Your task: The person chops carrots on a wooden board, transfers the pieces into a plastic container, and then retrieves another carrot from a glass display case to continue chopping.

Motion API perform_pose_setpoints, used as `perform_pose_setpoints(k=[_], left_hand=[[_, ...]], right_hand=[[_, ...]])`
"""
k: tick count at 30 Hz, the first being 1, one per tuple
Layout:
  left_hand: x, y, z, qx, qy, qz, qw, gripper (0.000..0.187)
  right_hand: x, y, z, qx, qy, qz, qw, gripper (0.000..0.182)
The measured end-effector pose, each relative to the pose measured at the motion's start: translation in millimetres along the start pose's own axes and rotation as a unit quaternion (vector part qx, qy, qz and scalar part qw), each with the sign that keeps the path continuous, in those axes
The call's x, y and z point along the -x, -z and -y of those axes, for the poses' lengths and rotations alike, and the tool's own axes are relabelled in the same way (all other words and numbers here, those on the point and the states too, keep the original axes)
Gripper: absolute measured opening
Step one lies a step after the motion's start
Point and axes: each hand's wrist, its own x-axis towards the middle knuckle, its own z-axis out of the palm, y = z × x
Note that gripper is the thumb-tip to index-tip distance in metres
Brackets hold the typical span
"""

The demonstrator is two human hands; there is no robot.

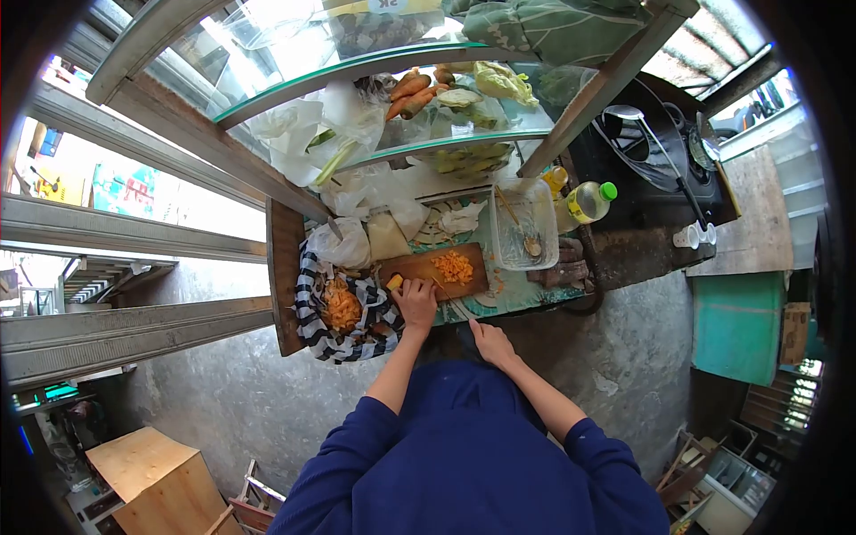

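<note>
A wooden cutting board (417,266) lies on the green counter, with a pile of diced orange carrot (453,267) on its right part. My left hand (415,301) is at the board's front left, fingers bent over a piece of carrot; a yellow-orange chunk (394,282) shows beside the fingertips. Below the board, my right hand (489,341) is closed round the handle of a knife, whose blade (461,310) points up and left toward the board. Left of the board, a checkered cloth (308,303) holds orange shreds (341,306).
A clear plastic tub (524,254) with a spoon stands right of the board, near a green-capped bottle (591,203). Plastic bags (343,243) lie behind at left. Glass shelves above hold carrots (413,94) and greens. A black stove (655,160) is at right.
</note>
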Motion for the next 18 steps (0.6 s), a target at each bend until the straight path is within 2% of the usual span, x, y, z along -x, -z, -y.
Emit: perform_pose_setpoints(k=[11, 15, 18], left_hand=[[0.8, -1.2, 1.7, 0.022, 0.013, 0.013, 1.0, 0.015], [0.4, -0.3, 0.4, 0.011, 0.008, 0.008, 1.0, 0.015], [0.3, 1.9, 1.9, -0.02, 0.011, 0.01, 1.0, 0.015]], right_hand=[[-17.9, -3.6, -2.5, 0.083, 0.032, -0.01, 0.996, 0.058], [-23.3, -4.6, -2.5, 0.074, 0.023, -0.007, 0.997, 0.06], [-19.8, -13.1, -12.7, 0.017, 0.031, -0.008, 0.999, 0.063]])
